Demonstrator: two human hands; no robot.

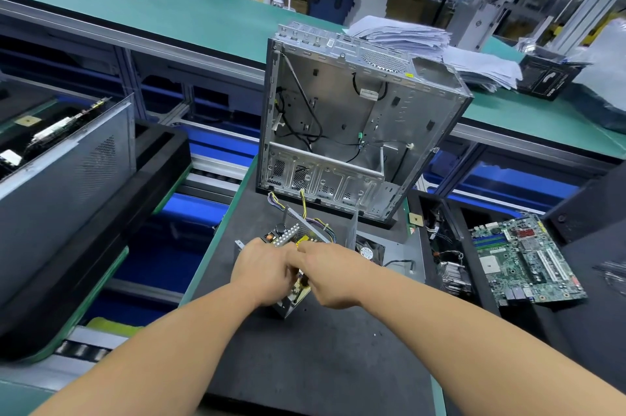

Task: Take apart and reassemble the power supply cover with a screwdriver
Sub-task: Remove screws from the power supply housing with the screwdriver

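Both hands meet over the opened power supply (291, 239), which sits near the middle of the dark work mat (305, 364). The left hand (266, 271) has its fingers curled around the unit's left side and grips it. The right hand (330, 275) is curled over the unit's right side, fingers bent down into it; whether it holds the unit or a tool cannot be told, as the fingertips are hidden.

The power supply's circuit board and a perforated metal wall show above the hands, with a bundle of coloured wires (315, 222) running up and to the right. Just right of the unit lies a cover panel with a fan (367, 251), one side standing upright.

Toward the mat's far edge stands an empty computer chassis (355, 117), open side facing the camera. Off the mat's right edge lies a green motherboard (525, 259). Behind the chassis, on the green bench (135, 5), rests a stack of papers (423, 42).
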